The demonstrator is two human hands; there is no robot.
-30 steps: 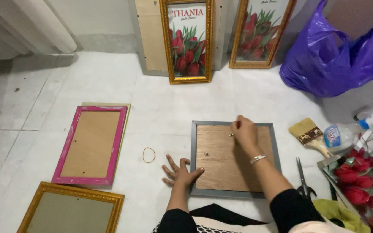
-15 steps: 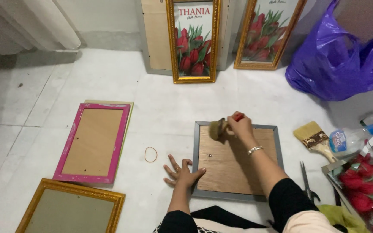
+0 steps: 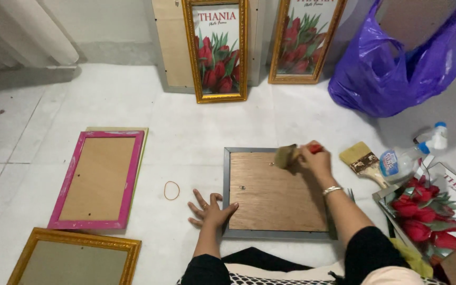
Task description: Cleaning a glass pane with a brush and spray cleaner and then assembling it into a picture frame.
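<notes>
A grey picture frame [image 3: 226, 190] lies face down on the white floor, its brown wooden backing [image 3: 273, 195] up. My right hand [image 3: 316, 161] grips a small paintbrush [image 3: 286, 155] with a red handle, its bristles over the top middle of the backing. My left hand [image 3: 210, 211] rests flat on the floor with fingers spread, its thumb touching the frame's lower left edge.
A pink frame [image 3: 98, 179] and a gold frame [image 3: 72, 258] lie face down at left, a rubber band [image 3: 171, 190] between. Two gold tulip frames [image 3: 217, 50] lean on the wall. A purple bag [image 3: 402, 68], wide brush [image 3: 364, 161], glue bottle [image 3: 412, 153] and tulip prints [image 3: 434, 216] are right.
My right hand went from pressing the frame's top edge to holding the small brush, and it has swept the bristles leftward along the top of the backing. The left hand stayed put.
</notes>
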